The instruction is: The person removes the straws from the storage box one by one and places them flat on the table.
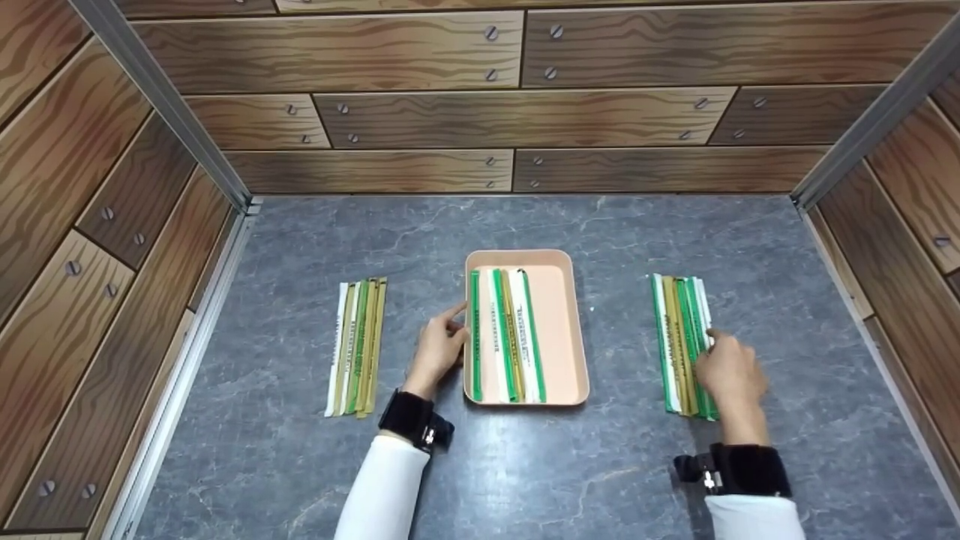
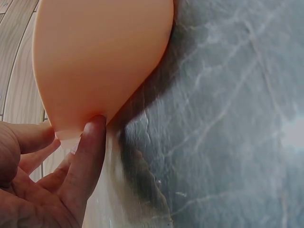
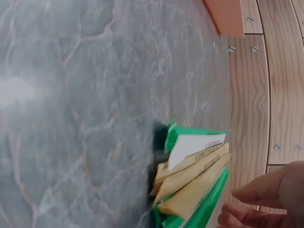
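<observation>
A peach tray (image 1: pixel 566 337) holds several long slim wrapped packets (image 1: pixel 517 337) in green, white and gold, lying lengthwise side by side. My left hand (image 1: pixel 439 345) grips the tray's left side, one fingertip at the rim and another fingertip (image 2: pixel 97 124) against the outer wall. My right hand (image 1: pixel 731 371) is at the right edge of another row of packets (image 1: pixel 679 345), its index fingertip over a white one. From the right wrist, this hand (image 3: pixel 266 199) shows thumb and finger slightly parted beside a green packet (image 3: pixel 209 199), with nothing visible between them.
A third row of white, green and gold packets (image 1: pixel 356 349) lies left of the tray. Everything sits on a grey marbled surface (image 1: pixel 525 472). Wood-patterned walls (image 1: pixel 420 120) with metal corner rails (image 1: pixel 172 97) enclose the back and sides.
</observation>
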`<state>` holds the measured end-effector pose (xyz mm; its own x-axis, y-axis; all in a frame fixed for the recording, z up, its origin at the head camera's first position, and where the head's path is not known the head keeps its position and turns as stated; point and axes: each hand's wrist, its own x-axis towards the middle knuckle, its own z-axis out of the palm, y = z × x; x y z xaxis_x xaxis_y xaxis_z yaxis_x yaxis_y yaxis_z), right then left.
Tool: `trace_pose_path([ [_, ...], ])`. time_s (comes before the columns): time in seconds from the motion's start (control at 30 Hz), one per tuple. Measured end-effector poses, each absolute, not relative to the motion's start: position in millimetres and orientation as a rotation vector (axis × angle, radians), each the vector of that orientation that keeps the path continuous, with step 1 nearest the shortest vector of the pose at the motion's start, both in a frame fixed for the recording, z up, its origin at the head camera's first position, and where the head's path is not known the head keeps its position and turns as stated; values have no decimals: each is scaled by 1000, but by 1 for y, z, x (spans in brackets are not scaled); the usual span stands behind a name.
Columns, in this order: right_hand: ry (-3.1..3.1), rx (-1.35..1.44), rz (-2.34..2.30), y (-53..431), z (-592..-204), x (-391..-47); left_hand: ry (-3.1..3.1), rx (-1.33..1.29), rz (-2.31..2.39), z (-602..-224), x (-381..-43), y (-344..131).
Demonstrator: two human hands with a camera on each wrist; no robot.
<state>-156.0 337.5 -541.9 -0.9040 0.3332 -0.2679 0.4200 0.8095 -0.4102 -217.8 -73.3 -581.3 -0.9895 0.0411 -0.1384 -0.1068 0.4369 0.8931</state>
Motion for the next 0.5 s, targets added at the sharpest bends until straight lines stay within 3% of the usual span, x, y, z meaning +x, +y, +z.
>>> trace_pose_path([
  [0.5,3132,68,-853,241,-540,-169,2556,-50,1589,-584,-219,-74],
])
